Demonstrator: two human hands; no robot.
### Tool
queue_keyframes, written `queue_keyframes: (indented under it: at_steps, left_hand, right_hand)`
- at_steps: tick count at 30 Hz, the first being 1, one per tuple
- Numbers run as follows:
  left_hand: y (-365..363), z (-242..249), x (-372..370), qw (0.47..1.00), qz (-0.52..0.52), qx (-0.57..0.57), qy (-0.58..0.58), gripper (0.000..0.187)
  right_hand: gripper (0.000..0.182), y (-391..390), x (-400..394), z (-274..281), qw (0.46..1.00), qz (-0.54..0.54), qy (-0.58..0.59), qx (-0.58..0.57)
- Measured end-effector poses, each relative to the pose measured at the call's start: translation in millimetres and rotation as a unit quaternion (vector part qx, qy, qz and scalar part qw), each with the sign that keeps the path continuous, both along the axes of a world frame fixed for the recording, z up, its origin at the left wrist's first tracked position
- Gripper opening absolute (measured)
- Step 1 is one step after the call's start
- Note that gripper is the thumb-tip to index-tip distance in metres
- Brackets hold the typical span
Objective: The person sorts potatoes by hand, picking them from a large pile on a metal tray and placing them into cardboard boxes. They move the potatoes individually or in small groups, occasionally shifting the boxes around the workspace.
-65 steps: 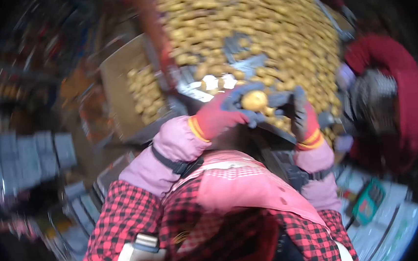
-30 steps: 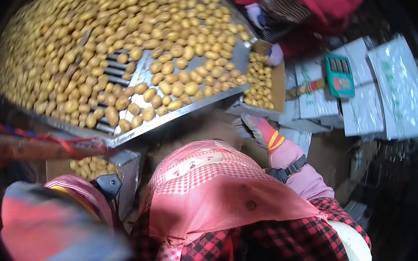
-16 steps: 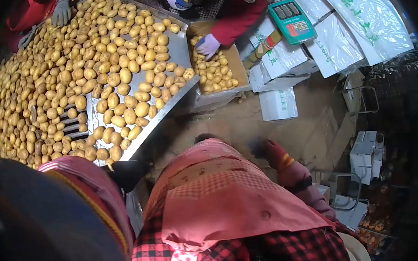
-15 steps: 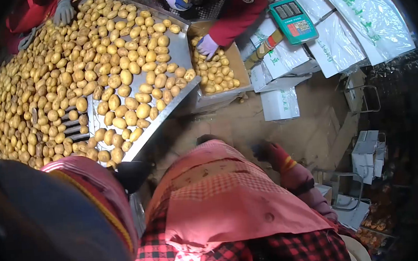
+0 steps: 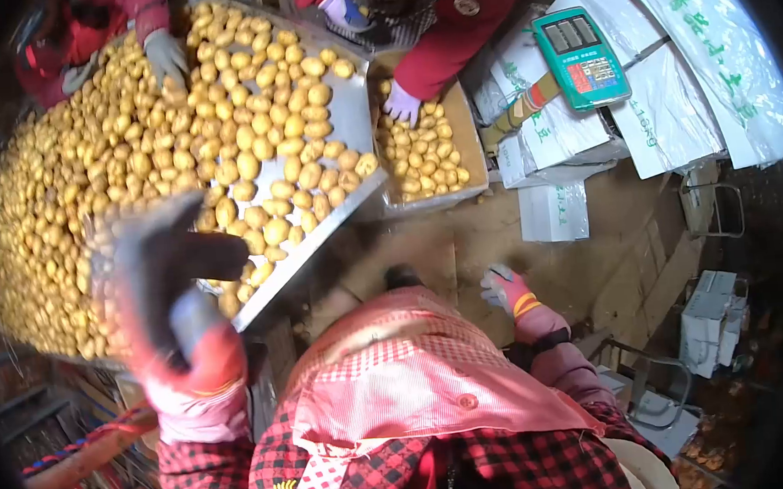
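My left hand (image 5: pixel 174 280), gloved and blurred by motion, is raised over the left part of the potatoes (image 5: pixel 247 164) on the metal sorting table (image 5: pixel 349 213). Its thumb stands apart from the fingers, and nothing shows between them. Beyond the apron's right side, my right hand (image 5: pixel 505 289) hangs above the brown floor in a grey and red glove. Its fingers are somewhat spread and hold nothing. A cardboard box (image 5: pixel 468 146) with potatoes adjoins the table's right end.
A co-worker's purple-gloved hand (image 5: pixel 401 104) is in the potato box. Another person's grey-gloved hand (image 5: pixel 165 58) touches potatoes at the table's far side. A green scale (image 5: pixel 581 57) stands by plastic-covered white boxes (image 5: pixel 717 53). A metal-framed cart (image 5: pixel 667 361) is at lower right.
My left arm has swung up from the left, bringing the hand over the potatoes. My right hand is now farther from the apron. The camera view has shifted, and the far person's grey-gloved hand has moved.
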State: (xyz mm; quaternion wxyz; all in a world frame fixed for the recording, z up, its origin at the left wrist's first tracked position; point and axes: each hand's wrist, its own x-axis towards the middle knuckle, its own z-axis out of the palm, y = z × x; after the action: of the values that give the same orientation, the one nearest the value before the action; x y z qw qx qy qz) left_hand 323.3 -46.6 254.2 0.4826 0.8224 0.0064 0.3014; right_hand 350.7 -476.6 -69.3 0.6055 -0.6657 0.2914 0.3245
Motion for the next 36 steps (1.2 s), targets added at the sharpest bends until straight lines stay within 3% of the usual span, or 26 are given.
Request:
queue_keyframes:
  at_steps: [1, 2, 3, 4, 5, 6, 7, 8, 9, 11, 13, 17, 20, 24, 29, 32, 35, 36]
  left_hand:
    - [6, -34, 2, 0.999, -0.002, -0.012, 0.048, 0.045]
    - [18, -62, 6, 0.982, -0.067, -0.103, 0.147, 0.046]
    - [32, -108, 6, 0.98, -0.078, -0.024, 0.18, 0.045]
    - [33, -133, 8, 0.962, -0.093, -0.1, 0.237, 0.043]
    - [34, -165, 8, 0.943, -0.102, -0.198, 0.247, 0.042]
    - [47, -200, 1, 0.939, -0.104, -0.171, 0.28, 0.041]
    - [62, -242, -5, 0.922, -0.115, -0.202, 0.31, 0.042]
    - [59, -249, -4, 0.898, -0.131, -0.282, 0.313, 0.042]
    - [55, -248, -3, 0.869, -0.127, -0.342, 0.336, 0.042]
    - [63, -273, -1, 0.836, -0.157, -0.401, 0.341, 0.041]
    - [62, -265, 8, 0.839, -0.153, -0.384, 0.354, 0.041]
    - [75, -271, 21, 0.876, -0.176, -0.264, 0.364, 0.043]
    - [77, -276, 26, 0.875, -0.19, -0.257, 0.365, 0.044]
    - [80, -283, 23, 0.879, -0.192, -0.242, 0.362, 0.043]
    - [96, -326, 15, 0.845, -0.21, -0.326, 0.368, 0.04]
    - [91, -314, 13, 0.866, -0.19, -0.302, 0.349, 0.039]
    - [85, -316, 11, 0.81, -0.216, -0.407, 0.362, 0.038]
    - [77, -295, 14, 0.802, -0.21, -0.409, 0.381, 0.037]
  right_hand:
    - [0.019, -14, -1, -27, 1.0, -0.013, -0.002, -0.001]
    - [0.015, -42, -3, -65, 0.99, 0.015, -0.015, 0.136]
    - [0.015, -40, -6, -53, 0.993, 0.1, -0.052, -0.019]
    - [0.018, -49, -10, -70, 0.987, 0.131, -0.04, -0.084]
    - [0.022, -46, -12, -59, 0.989, 0.114, 0.009, -0.097]
    - [0.021, -67, -24, -95, 0.965, 0.2, -0.114, -0.13]
    - [0.021, -83, -32, -119, 0.952, 0.227, -0.145, -0.146]
    - [0.021, -99, -41, -143, 0.937, 0.253, -0.177, -0.163]
    - [0.021, -103, -43, -146, 0.953, 0.224, -0.124, -0.163]
    - [0.021, -86, -41, -132, 0.985, 0.111, -0.002, -0.134]
    - [0.02, -56, -32, -76, 0.986, -0.063, 0.13, -0.079]
    - [0.018, -46, -30, -75, 0.99, 0.035, 0.088, -0.102]
    - [0.018, -20, -26, -41, 0.985, -0.067, 0.137, -0.08]
    - [0.019, -24, -31, -53, 0.99, -0.038, 0.102, -0.085]
    - [0.022, -20, -33, -53, 0.991, -0.031, 0.084, -0.101]
    - [0.022, -18, -31, -49, 0.99, -0.024, 0.096, -0.103]
    - [0.022, -32, -30, -75, 0.992, 0.032, 0.085, -0.088]
    - [0.022, -41, -35, -83, 0.991, 0.064, 0.082, -0.082]
